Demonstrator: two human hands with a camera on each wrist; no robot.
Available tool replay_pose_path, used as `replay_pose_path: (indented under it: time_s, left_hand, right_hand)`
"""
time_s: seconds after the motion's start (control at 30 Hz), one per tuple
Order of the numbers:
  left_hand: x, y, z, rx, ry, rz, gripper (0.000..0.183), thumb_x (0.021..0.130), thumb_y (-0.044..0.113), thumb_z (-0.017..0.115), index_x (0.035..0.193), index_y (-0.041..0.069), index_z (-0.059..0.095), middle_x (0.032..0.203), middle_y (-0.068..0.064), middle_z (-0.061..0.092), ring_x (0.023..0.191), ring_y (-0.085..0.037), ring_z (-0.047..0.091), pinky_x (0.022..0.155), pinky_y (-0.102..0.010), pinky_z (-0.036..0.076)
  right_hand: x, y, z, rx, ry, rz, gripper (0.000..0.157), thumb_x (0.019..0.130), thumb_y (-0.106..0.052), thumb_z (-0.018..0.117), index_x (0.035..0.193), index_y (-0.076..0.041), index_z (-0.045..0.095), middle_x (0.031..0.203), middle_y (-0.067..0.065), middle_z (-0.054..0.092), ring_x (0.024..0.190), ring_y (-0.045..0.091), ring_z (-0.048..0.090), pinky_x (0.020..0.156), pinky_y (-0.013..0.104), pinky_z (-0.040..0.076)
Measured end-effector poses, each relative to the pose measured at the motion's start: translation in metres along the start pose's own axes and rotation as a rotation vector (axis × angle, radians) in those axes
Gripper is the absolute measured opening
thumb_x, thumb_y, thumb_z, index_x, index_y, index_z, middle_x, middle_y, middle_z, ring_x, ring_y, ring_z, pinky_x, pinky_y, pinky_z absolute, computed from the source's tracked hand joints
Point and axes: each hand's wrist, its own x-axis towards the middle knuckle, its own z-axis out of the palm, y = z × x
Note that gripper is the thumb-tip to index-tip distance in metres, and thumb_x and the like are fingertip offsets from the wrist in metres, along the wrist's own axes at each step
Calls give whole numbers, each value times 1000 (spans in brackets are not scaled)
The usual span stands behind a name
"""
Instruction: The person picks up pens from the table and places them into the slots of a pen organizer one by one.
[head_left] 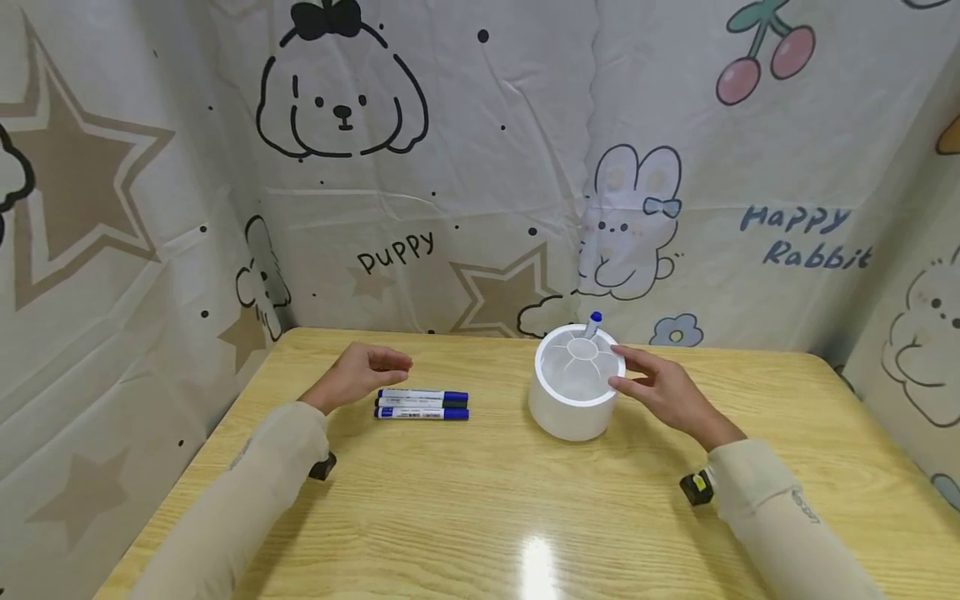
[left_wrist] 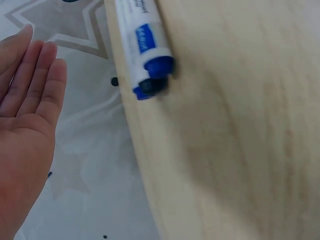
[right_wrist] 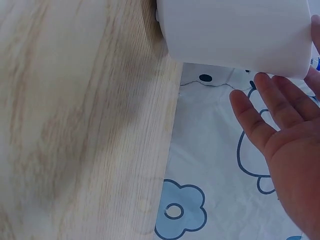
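Note:
A round white pen holder (head_left: 573, 421) stands right of the table's middle, its inside split into several compartments around a circular centre. One blue-ended marker (head_left: 593, 324) sticks up from a compartment at the back. My right hand (head_left: 667, 392) is at the holder's right side, thumb and fingertips at the rim; the right wrist view shows its fingers spread and fairly straight. On the left, three markers (head_left: 422, 413) lie side by side, two with blue caps and a black-capped one between. My left hand (head_left: 360, 375) hovers just behind their left ends, fingers extended and holding nothing.
The wood-grain table (head_left: 450, 517) reaches back to a hanging printed cloth (head_left: 465, 167) with cartoon animals and stars. Cloth also hangs along both sides. A small black device (head_left: 697, 488) is worn under the right wrist, another (head_left: 322, 467) under the left.

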Motion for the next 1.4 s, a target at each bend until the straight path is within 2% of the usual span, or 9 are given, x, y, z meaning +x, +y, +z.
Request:
replay_pose_path:
  time_s: [0.17, 0.47, 0.8, 0.97, 1.4]
  left_hand:
    - [-3, -9, 2, 11, -5, -54, 32, 95, 10, 70, 124, -3, 67, 121, -17, 69, 107, -27, 68, 90, -39, 56]
    - [-7, -31, 0, 44, 4, -73, 29, 95, 4, 69, 122, -6, 68, 120, -19, 69, 110, -31, 66, 92, -43, 54]
    - [-6, -47, 4, 109, 44, -134, 22, 95, 2, 66, 116, 0, 72, 118, -16, 70, 111, -32, 64, 95, -45, 52]
    - [-5, -50, 5, 141, 54, -137, 21, 96, -3, 64, 114, -1, 73, 115, -16, 70, 113, -34, 63, 96, -48, 51]
    - [-4, -46, -2, 92, -16, -145, 22, 95, -3, 65, 115, -2, 72, 115, -15, 70, 113, -33, 62, 96, -47, 51]
  right_hand:
    - [0, 2, 0, 2, 7, -9, 58, 96, -20, 70, 145, 3, 48, 146, 23, 49, 124, 41, 56, 93, 41, 54]
    - [0, 2, -1, 3, 9, -7, 59, 95, -20, 71, 145, 3, 48, 147, 23, 48, 122, 42, 56, 92, 40, 54]
    - [0, 2, -1, 1, 10, -3, 60, 95, -20, 71, 145, 3, 48, 147, 24, 48, 122, 42, 57, 92, 40, 54]
    - [0, 3, 0, 4, 12, -7, 59, 95, -20, 71, 144, 4, 49, 145, 24, 49, 121, 43, 57, 91, 39, 55]
    - [-2, -5, -2, 11, -1, 4, 60, 95, -19, 71, 145, 3, 48, 146, 24, 49, 121, 42, 58, 90, 38, 56]
